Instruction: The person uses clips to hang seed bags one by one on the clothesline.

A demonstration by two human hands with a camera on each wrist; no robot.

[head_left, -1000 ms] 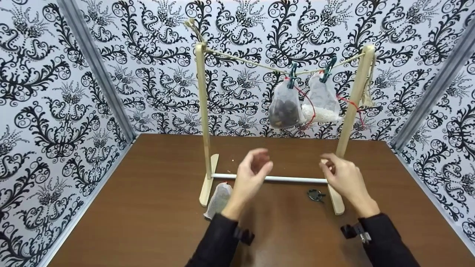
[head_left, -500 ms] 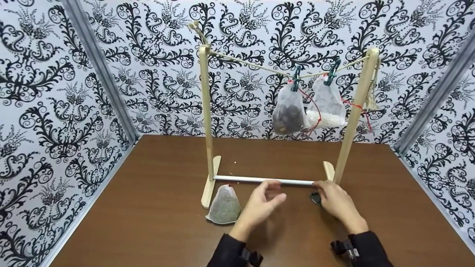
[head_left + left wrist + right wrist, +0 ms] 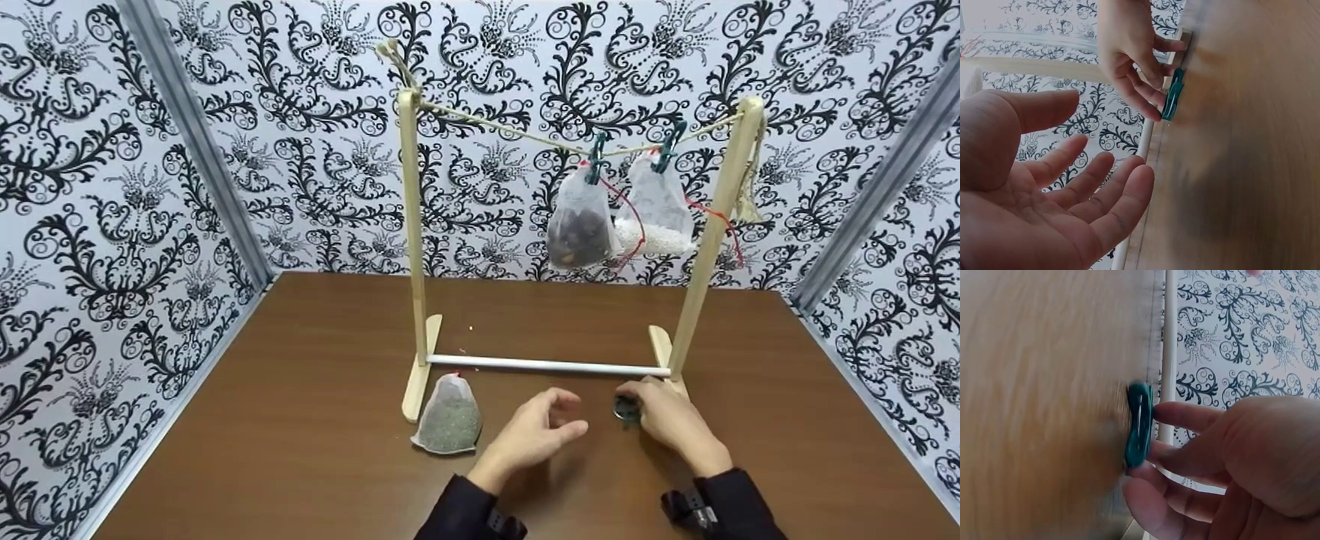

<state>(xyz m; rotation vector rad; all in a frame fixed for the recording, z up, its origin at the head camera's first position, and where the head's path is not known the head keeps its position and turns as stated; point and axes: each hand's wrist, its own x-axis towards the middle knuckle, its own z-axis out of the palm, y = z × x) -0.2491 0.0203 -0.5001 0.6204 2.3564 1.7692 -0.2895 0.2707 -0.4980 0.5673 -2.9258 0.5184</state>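
In the head view my right hand (image 3: 671,420) reaches down to a dark green clothes peg (image 3: 625,409) low at the table, beside the stand's right foot. The right wrist view shows the peg (image 3: 1139,424) at the fingertips, with index finger and thumb along one side and other fingers curled at its lower end. My left hand (image 3: 534,431) holds nothing; it hovers left of the peg, fingers loosely bent and thumb apart. Left of that hand lies a white mesh bag (image 3: 450,420) of greenish-grey filling, tied with red at the top.
A wooden stand (image 3: 411,225) with a white crossbar (image 3: 547,366) carries a sagging rope (image 3: 495,127). Green pegs hold two mesh bags on it: one with dark lumps (image 3: 579,236), one with white grains (image 3: 656,236). Patterned walls border the brown table (image 3: 300,420).
Both hands have come down from above the crossbar toward the table. My right hand has reached the peg, which has shifted slightly toward me. My left hand has moved away from the mesh bag.
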